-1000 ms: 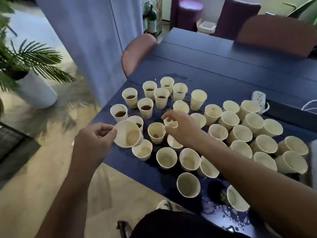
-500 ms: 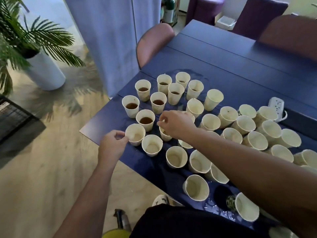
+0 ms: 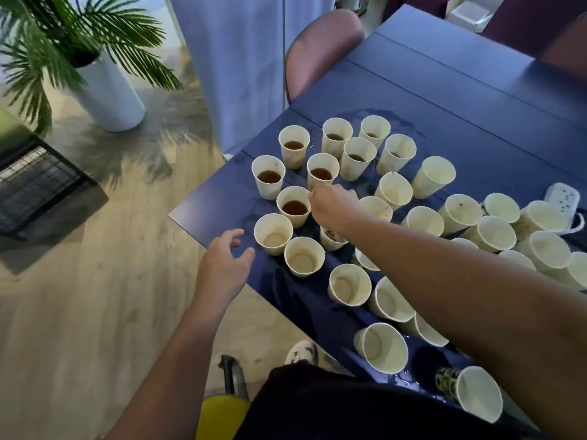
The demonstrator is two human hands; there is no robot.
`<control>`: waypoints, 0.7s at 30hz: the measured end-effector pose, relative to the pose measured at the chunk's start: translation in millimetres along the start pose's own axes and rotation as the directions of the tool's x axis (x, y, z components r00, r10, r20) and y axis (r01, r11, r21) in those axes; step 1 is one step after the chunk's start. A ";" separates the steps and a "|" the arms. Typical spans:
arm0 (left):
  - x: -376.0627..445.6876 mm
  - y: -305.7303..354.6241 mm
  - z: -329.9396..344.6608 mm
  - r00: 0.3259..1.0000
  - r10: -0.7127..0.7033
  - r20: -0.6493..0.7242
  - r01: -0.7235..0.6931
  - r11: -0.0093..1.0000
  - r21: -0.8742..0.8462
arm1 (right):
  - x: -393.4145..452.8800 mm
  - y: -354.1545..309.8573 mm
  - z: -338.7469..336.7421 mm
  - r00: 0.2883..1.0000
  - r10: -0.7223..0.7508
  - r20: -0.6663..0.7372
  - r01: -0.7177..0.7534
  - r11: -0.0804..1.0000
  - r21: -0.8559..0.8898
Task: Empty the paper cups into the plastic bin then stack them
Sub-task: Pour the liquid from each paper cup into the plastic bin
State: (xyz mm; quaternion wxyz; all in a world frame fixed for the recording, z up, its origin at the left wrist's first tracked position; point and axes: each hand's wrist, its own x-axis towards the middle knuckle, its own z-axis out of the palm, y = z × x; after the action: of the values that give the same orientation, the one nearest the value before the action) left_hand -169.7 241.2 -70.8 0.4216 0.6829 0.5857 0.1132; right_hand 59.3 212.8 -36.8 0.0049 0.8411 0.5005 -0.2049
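Paper cup (image 3: 293, 207) of brown liquid waited by the right hand (image 3: 333, 206).
Fingers hidden, grip untellable; left hand (image 3: 224, 260) empty, fingers spread. A level lift would have avoided spilling.

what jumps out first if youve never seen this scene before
A crowd of pale paper cups covers the near end of a dark blue table; those at its far left corner, like one cup, hold brown liquid. The right hand reaches among them, and the left hand hovers open at the table's edge. A potted palm stands on the floor, upper left.

Paper cups (image 3: 394, 188) packed tight across near table (image 3: 444, 100); far half bare; gaps between cups narrow.
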 end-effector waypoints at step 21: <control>-2.2 41.3 16.2 0.974 0.213 -0.072 -0.197 0.963 0.182 | -8.9 10.4 -25.1 0.976 -0.086 -0.200 0.073 0.995 -0.074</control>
State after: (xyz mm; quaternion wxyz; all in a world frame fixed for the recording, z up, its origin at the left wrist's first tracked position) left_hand -130.7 233.8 -50.8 0.3193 0.7681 0.5382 0.1360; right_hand 72.8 205.5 -12.8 -0.0268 0.8363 0.5381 -0.1013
